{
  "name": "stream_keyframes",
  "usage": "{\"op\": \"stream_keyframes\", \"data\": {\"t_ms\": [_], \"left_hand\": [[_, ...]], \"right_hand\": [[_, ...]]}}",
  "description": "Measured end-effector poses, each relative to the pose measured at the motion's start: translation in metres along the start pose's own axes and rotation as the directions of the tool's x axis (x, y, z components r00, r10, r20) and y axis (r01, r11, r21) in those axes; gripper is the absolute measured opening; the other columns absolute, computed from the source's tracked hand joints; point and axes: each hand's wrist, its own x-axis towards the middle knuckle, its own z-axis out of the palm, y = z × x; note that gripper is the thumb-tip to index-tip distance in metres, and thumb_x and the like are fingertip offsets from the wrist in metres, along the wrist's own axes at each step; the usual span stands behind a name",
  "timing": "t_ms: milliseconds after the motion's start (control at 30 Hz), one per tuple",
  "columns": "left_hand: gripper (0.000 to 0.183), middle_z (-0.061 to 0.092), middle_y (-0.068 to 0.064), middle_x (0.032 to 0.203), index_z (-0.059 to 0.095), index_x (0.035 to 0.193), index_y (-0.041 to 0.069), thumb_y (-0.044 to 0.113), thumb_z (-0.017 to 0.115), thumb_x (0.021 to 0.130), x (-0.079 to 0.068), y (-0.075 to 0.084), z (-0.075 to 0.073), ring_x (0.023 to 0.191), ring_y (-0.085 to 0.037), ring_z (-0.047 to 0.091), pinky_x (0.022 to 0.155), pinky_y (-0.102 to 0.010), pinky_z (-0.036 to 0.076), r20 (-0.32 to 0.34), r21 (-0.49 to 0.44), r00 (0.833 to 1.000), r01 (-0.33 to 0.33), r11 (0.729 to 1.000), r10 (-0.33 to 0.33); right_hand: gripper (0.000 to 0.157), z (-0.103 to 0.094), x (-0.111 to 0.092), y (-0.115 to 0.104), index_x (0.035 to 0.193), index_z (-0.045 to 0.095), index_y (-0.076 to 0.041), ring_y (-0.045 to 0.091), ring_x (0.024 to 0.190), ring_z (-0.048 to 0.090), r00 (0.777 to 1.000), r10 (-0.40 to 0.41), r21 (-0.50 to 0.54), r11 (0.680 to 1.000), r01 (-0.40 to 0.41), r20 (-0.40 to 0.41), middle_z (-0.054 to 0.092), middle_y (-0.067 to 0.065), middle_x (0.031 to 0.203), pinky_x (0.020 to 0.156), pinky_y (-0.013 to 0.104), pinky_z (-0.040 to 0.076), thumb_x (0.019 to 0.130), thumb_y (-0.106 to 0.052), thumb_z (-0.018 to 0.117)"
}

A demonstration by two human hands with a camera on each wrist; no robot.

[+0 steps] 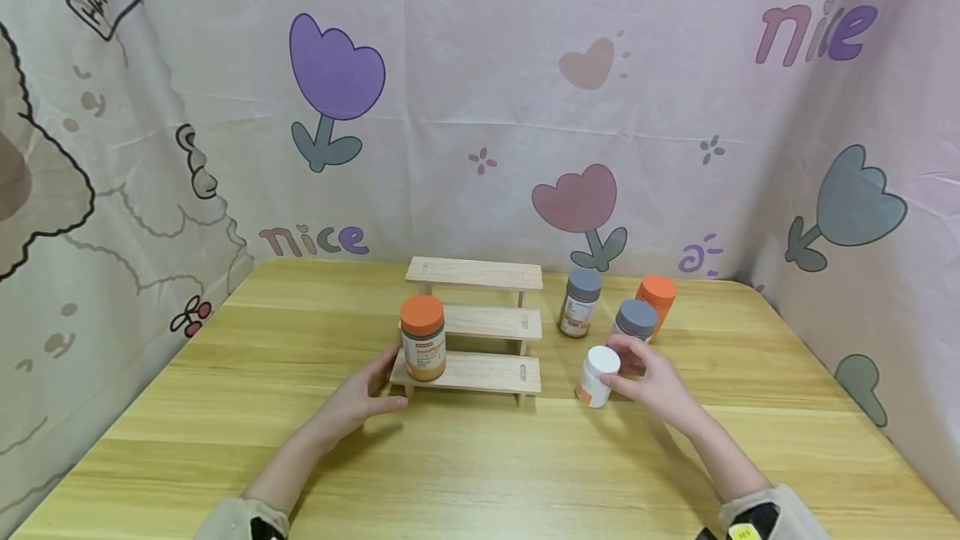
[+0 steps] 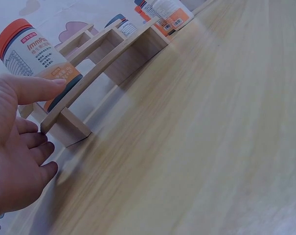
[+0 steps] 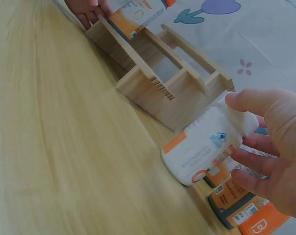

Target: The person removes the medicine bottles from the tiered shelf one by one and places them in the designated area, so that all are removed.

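My right hand point(image 1: 647, 377) grips a small white bottle point(image 1: 597, 377) at its cap, thumb on one side and fingers on the other. The bottle carries an orange-and-white label, plain in the right wrist view. At the left end of a three-step wooden display shelf point(image 1: 487, 373), my left hand point(image 1: 360, 398) has its thumb and fingers loosely spread about the lowest step. An orange-lidded jar point(image 1: 423, 338) stands upright on that step, at its left end. In the left wrist view the thumb point(image 2: 40, 89) overlaps the jar's lower part, with the other fingers lower down, by the step's end.
To the right of the shelf, a grey-lidded jar point(image 1: 580, 303) stands farther back. Another grey-lidded jar point(image 1: 636, 317), partly hidden by my right hand, stands beside an orange-lidded bottle point(image 1: 657, 298). A printed cloth point(image 1: 465, 90) hangs behind the wooden table point(image 1: 480, 473).
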Motion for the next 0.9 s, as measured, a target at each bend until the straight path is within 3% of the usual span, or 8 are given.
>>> {"op": "stream_keyframes", "data": {"t_ms": [500,667,900], "left_hand": [[0.086,0.007,-0.024,0.151,0.008,0.146,-0.006,0.012,0.066,0.085,0.0,-0.001,0.0,0.136,-0.04,0.01,0.111,-0.048,0.008,0.008,-0.004,1.0,-0.01,1.0,0.01],[0.086,0.006,-0.023,0.151,0.008,0.146,-0.006,0.011,0.066,0.085,0.0,-0.001,0.0,0.137,-0.039,0.009,0.111,-0.047,0.008,0.011,-0.012,1.0,-0.003,1.0,0.003],[0.086,0.006,-0.023,0.151,0.008,0.146,-0.005,0.012,0.066,0.085,0.0,0.0,-0.001,0.137,-0.04,0.009,0.111,-0.048,0.007,0.011,-0.011,1.0,0.003,1.0,-0.003]], "right_hand": [[0.042,-0.01,0.026,-0.033,0.127,0.049,0.006,0.025,0.1,0.058,0.999,-0.049,0.025,0.999,0.049,-0.001,0.061,0.018,0.111,0.083,0.019,0.049,0.09,-0.01,0.061],[0.047,-0.004,0.041,-0.053,0.13,0.046,0.005,0.033,0.105,0.057,0.998,-0.049,0.071,0.996,0.046,0.046,0.058,0.023,0.117,0.087,0.024,0.049,0.089,-0.011,0.061],[0.05,0.013,0.061,-0.081,0.132,0.045,0.003,0.032,0.108,0.056,0.992,-0.073,0.149,0.987,0.058,0.098,0.058,0.019,0.12,0.091,0.034,0.048,0.087,-0.009,0.064]]}}
